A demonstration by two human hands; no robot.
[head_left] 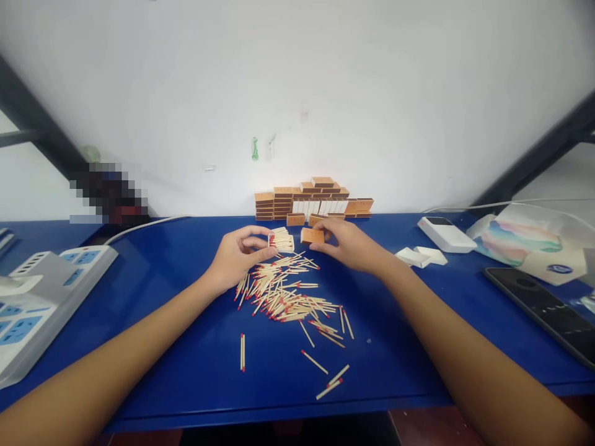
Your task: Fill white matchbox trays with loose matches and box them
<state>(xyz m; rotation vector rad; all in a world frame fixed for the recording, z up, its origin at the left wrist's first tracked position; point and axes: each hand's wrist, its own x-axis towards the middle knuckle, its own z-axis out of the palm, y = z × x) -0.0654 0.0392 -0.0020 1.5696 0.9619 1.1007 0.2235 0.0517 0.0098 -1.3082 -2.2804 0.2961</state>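
Note:
My left hand (pixel 242 251) grips a white matchbox tray (pixel 284 246) filled with red-tipped matches. Just to its right, my right hand (pixel 341 243) pinches an orange matchbox cover (pixel 311 236) between thumb and fingers. A small gap separates tray and cover. Below them, a loose heap of matches (pixel 283 297) spreads over the blue table, with several strays nearer the front edge. Behind my hands, orange and brown matchboxes (pixel 283 201) stand stacked in rows against the wall, some showing white sides.
On the left lies a white and blue power strip (pixel 56 303) with a cable. At the right are white folded pieces (pixel 421 256), a white device (pixel 446 234), a plastic package (pixel 534 241) and a black phone (pixel 539 306). The blue table (pixel 186 371) meets a white wall.

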